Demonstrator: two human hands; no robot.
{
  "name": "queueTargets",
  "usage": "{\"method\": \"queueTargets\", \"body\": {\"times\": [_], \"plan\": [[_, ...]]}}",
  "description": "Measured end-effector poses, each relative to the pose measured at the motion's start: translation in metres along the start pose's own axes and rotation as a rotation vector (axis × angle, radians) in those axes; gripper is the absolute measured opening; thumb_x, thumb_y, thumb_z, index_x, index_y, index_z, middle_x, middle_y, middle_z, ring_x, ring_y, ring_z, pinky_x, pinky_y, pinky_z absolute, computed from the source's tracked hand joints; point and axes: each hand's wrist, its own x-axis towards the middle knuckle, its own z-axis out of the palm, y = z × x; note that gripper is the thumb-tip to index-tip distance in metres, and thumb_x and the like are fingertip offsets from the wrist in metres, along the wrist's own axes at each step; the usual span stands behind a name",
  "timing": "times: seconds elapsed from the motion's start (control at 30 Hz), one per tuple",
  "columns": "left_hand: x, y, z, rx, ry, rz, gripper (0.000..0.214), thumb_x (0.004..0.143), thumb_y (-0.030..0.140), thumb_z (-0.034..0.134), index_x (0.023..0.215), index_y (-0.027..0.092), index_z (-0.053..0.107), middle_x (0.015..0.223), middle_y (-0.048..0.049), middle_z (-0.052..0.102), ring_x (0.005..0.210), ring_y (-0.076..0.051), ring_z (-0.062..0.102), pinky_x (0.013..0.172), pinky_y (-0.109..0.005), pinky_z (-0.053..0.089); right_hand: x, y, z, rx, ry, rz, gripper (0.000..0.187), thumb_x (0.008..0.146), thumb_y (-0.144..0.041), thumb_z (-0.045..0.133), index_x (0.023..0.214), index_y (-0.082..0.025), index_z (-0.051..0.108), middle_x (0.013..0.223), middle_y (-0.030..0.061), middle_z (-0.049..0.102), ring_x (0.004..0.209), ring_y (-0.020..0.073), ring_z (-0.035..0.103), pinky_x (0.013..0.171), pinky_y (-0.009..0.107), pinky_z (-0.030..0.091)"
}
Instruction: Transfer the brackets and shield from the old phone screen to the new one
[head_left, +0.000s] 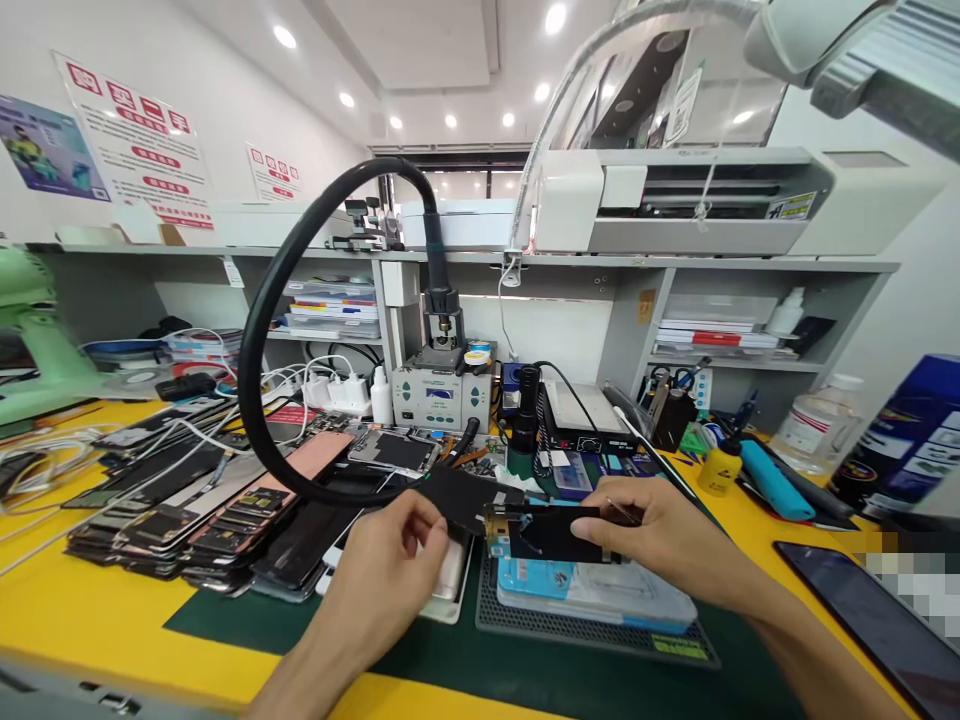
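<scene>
My left hand (390,570) pinches the left end of a dark phone part (517,520), a flat black panel with a gold-coloured piece at its middle. My right hand (645,535) grips the right end of the same part and also holds thin tweezers (622,512) between its fingers. Both hands hold the part above a grey ridged mat (592,640) with a blue-and-white phone holder (600,595) on it. A white phone body (450,580) lies under my left hand.
Several opened phones and screens (195,510) are stacked on the yellow bench at left. A hot-air station (442,395) with a looping black hose (259,330) stands behind. Bottles (821,420), a yellow dispenser (721,465) and a dark phone (877,620) sit at right.
</scene>
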Motion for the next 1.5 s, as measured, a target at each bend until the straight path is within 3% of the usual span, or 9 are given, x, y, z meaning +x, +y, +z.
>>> {"method": "queueTargets", "body": {"times": [0.1, 0.2, 0.3, 0.4, 0.57, 0.77, 1.03, 1.27, 1.5], "plan": [[0.000, 0.001, -0.003, -0.303, -0.166, -0.302, 0.041, 0.088, 0.053, 0.049, 0.085, 0.015, 0.063, 0.076, -0.0098, 0.070, 0.037, -0.011, 0.046, 0.032, -0.024, 0.033, 0.000, 0.000, 0.000, 0.022, -0.060, 0.010, 0.034, 0.088, -0.048, 0.064, 0.071, -0.019, 0.070, 0.072, 0.0018, 0.061, 0.061, 0.0159, 0.051, 0.056, 0.028, 0.040], [0.009, 0.003, -0.004, -0.573, -0.274, -0.504, 0.045, 0.084, 0.054, 0.057, 0.089, 0.010, 0.064, 0.097, -0.0192, 0.074, 0.039, -0.010, 0.056, 0.030, -0.022, 0.039, 0.000, 0.000, -0.001, 0.018, -0.068, 0.010, 0.033, 0.089, -0.046, 0.064, 0.073, -0.019, 0.070, 0.072, 0.0008, 0.058, 0.063, 0.0153, 0.048, 0.057, 0.027, 0.038], [0.019, 0.006, 0.000, -0.766, -0.242, -0.611, 0.034, 0.086, 0.044, 0.060, 0.091, 0.010, 0.062, 0.102, -0.0220, 0.073, 0.045, -0.007, 0.061, 0.038, -0.016, 0.048, -0.001, -0.001, -0.001, -0.007, -0.076, -0.004, 0.031, 0.089, -0.045, 0.064, 0.074, -0.019, 0.070, 0.070, -0.0010, 0.053, 0.063, 0.0142, 0.045, 0.057, 0.027, 0.035], [0.021, 0.010, 0.010, -0.852, -0.116, -0.622, 0.015, 0.087, 0.028, 0.059, 0.089, 0.013, 0.059, 0.090, -0.0151, 0.072, 0.042, -0.005, 0.058, 0.037, -0.013, 0.047, -0.003, -0.002, -0.002, 0.000, -0.092, -0.017, 0.031, 0.091, -0.044, 0.063, 0.074, -0.018, 0.069, 0.071, -0.0014, 0.053, 0.064, 0.0140, 0.046, 0.058, 0.027, 0.035], [0.013, 0.023, 0.023, -0.838, 0.055, -0.424, 0.017, 0.087, 0.029, 0.062, 0.078, 0.017, 0.051, 0.059, 0.0007, 0.061, 0.038, -0.009, 0.057, 0.034, -0.018, 0.045, -0.006, -0.007, -0.007, -0.013, -0.076, -0.058, 0.028, 0.091, -0.041, 0.064, 0.075, -0.019, 0.071, 0.072, -0.0004, 0.056, 0.065, 0.0147, 0.051, 0.059, 0.027, 0.038], [0.021, 0.035, 0.015, -0.588, 0.212, 0.028, 0.031, 0.089, 0.045, 0.061, 0.072, 0.020, 0.051, 0.047, 0.0028, 0.062, 0.038, -0.012, 0.057, 0.042, -0.023, 0.048, -0.008, 0.000, -0.002, -0.100, 0.087, -0.278, 0.016, 0.094, -0.021, 0.059, 0.096, -0.022, 0.074, 0.088, 0.0048, 0.067, 0.075, 0.0165, 0.060, 0.064, 0.026, 0.045], [0.041, 0.029, 0.018, -0.180, 0.316, 0.468, 0.023, 0.092, 0.031, 0.056, 0.072, 0.020, 0.057, 0.052, 0.0028, 0.064, 0.046, -0.013, 0.062, 0.049, -0.024, 0.048, -0.016, 0.031, 0.023, -0.756, 0.349, -0.665, 0.037, 0.082, -0.001, 0.047, 0.109, -0.016, 0.067, 0.098, 0.0134, 0.069, 0.074, 0.0204, 0.065, 0.051, 0.025, 0.040], [0.047, 0.021, 0.026, 0.056, 0.421, 0.722, 0.014, 0.086, 0.019, 0.061, 0.072, 0.018, 0.058, 0.050, 0.0036, 0.063, 0.042, -0.010, 0.059, 0.049, -0.022, 0.042, -0.032, 0.044, 0.023, -0.809, 0.176, -0.598, 0.053, 0.069, -0.006, 0.048, 0.120, -0.015, 0.060, 0.109, 0.0175, 0.069, 0.087, 0.0288, 0.069, 0.052, 0.031, 0.047], [0.049, 0.020, 0.029, 0.101, 0.472, 0.749, 0.014, 0.086, 0.017, 0.060, 0.072, 0.018, 0.057, 0.049, 0.0054, 0.061, 0.040, -0.008, 0.057, 0.047, -0.019, 0.041, -0.037, 0.036, 0.010, -0.626, 0.226, -0.513, 0.046, 0.074, -0.007, 0.049, 0.118, -0.017, 0.058, 0.107, 0.0156, 0.066, 0.081, 0.0248, 0.068, 0.054, 0.031, 0.046]]}}
